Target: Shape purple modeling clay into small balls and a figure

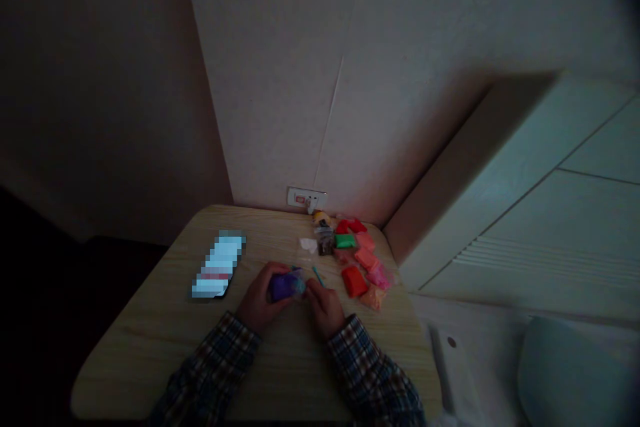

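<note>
In the head view, a small clear bag of purple modelling clay [283,287] is above the wooden table. My left hand [257,300] is closed around its left side, thumb below and fingers above. At the bag's right end, a bluish patch shows through the clear plastic. There my right hand [325,310] is closed, its fingertips pinching the plastic edge. A thin teal stick [318,275] shows just beyond the right fingers; whether the hand touches it I cannot tell. Dim light hides the finer detail of the fingertips.
Several clay bags lie to the right, including a green bag [345,241] and a red-orange bag [355,281]. A white scrap [309,245] lies beyond my hands. Left is a lit phone [220,267]. A wall socket [307,198] is behind the wooden table [150,340].
</note>
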`<state>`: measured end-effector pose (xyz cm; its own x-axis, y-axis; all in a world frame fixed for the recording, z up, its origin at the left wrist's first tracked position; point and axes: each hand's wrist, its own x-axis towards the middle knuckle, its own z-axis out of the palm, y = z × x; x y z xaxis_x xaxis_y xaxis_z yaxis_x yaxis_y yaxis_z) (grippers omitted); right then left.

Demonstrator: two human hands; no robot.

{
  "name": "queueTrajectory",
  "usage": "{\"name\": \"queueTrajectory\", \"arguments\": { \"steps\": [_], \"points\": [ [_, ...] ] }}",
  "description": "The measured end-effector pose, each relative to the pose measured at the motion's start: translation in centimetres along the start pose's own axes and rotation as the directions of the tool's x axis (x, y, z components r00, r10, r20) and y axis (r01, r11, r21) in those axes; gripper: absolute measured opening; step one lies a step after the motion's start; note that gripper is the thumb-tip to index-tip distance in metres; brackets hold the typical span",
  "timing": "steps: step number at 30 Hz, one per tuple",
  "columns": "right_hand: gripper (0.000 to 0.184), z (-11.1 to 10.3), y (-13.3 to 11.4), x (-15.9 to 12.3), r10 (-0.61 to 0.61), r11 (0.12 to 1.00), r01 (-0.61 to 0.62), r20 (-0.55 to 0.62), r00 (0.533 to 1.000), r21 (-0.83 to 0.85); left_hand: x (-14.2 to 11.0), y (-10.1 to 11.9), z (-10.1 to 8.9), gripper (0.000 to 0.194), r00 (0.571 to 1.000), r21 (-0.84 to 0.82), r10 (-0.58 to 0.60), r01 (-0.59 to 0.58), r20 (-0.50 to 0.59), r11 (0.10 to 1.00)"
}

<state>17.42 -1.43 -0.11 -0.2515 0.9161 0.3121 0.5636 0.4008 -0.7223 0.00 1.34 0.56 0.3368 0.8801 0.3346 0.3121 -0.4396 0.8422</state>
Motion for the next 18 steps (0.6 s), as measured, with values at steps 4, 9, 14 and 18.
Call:
{"name": "queueTrajectory", "arguments": {
  "steps": [4, 9, 14, 18],
  "points": [
    [0.029, -0.2, 0.1, -0.1, 0.011, 1.000, -0.010, -0.067, 0.998, 0.013, 0.2, 0.0, -0.8, 0.037, 0.995, -0.074, -0.099, 0.101, 0.032, 0.992],
    [0.024, 0.1, 0.6, -0.5, -0.011, 0.987, -0.013, -0.146, 0.989, -0.163, 0.5, -0.1, -1.2, 0.035, 0.984, -0.212, -0.164, 0.174, 0.065, 0.962],
    [0.024, 0.5, 0.8, -0.6, -0.037, 0.943, -0.012, -0.138, 0.990, -0.333, 0.6, -0.4, -1.0, 0.033, 0.967, -0.248, -0.245, 0.253, 0.061, 0.935],
    [0.024, 0.4, 0.5, -0.4, -0.022, 0.971, -0.004, -0.104, 0.994, -0.241, 0.7, -0.5, -1.0, 0.031, 0.953, -0.325, -0.292, 0.303, 0.085, 0.896]
  ]
}}
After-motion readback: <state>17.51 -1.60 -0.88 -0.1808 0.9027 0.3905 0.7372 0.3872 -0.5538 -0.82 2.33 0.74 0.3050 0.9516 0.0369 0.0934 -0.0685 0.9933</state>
